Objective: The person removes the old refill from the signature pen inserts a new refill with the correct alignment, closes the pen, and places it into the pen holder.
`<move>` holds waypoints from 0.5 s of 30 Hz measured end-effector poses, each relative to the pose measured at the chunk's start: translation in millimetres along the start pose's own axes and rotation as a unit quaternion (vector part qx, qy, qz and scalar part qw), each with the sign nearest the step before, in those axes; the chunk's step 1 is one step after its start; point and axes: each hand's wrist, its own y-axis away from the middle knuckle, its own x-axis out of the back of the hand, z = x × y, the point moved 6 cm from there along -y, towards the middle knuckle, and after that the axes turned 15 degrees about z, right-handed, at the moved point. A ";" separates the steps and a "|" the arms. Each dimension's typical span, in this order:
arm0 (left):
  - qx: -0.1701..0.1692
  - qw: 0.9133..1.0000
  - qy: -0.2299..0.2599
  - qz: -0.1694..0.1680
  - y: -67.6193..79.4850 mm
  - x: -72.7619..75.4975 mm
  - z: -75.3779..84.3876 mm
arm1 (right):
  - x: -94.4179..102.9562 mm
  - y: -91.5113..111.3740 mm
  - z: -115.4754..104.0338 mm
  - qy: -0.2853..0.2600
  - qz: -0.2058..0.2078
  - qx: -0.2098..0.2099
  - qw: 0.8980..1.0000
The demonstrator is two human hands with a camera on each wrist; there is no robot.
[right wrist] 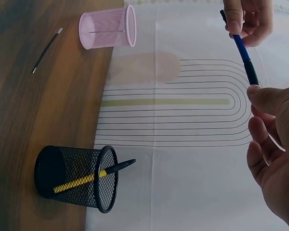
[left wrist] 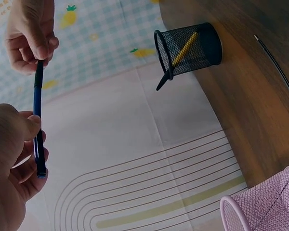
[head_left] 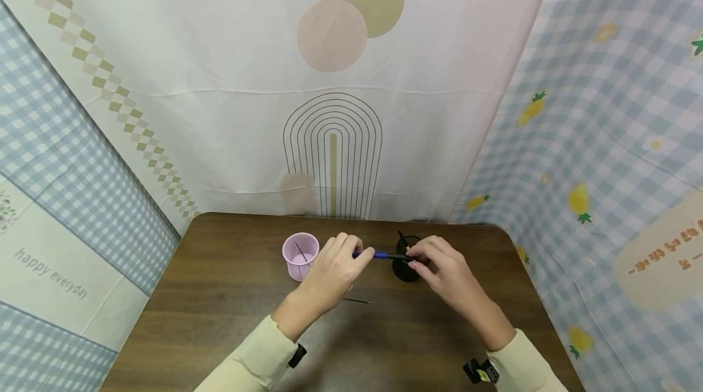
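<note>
Both hands hold one blue pen with a black front section (head_left: 381,255) level above the table. My left hand (head_left: 332,267) pinches its blue barrel between thumb and fingers; the barrel's end pokes out past them in the left wrist view. At the black end, my right hand (head_left: 445,267) pinches the tip, which its fingertips hide. Behind the right hand stands a black mesh pen cup (right wrist: 70,159) holding a yellow and black pen (right wrist: 79,183). Left of the left hand is a pink mesh cup (head_left: 295,268) with a thin dark stick inside.
A thin dark pen refill (right wrist: 46,52) lies on the brown wooden table (head_left: 230,294), between the two cups and nearer the person. A pale patterned cloth (head_left: 230,135) hangs along the back edge, and blue checked cloth (head_left: 576,135) hangs at the sides.
</note>
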 end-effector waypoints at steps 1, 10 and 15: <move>-0.001 1.000 0.000 0.000 -0.5 -0.1 0.3 | 0.1 0.0 0.3 -0.001 0.003 0.003 1.000; 0.006 1.000 0.012 0.000 -0.2 -1.0 1.4 | 1.0 -2.1 -1.2 -0.005 0.013 0.015 1.000; 0.002 1.000 0.007 0.003 -0.2 -0.2 2.5 | 1.8 -2.1 -1.9 -0.001 0.017 0.021 1.000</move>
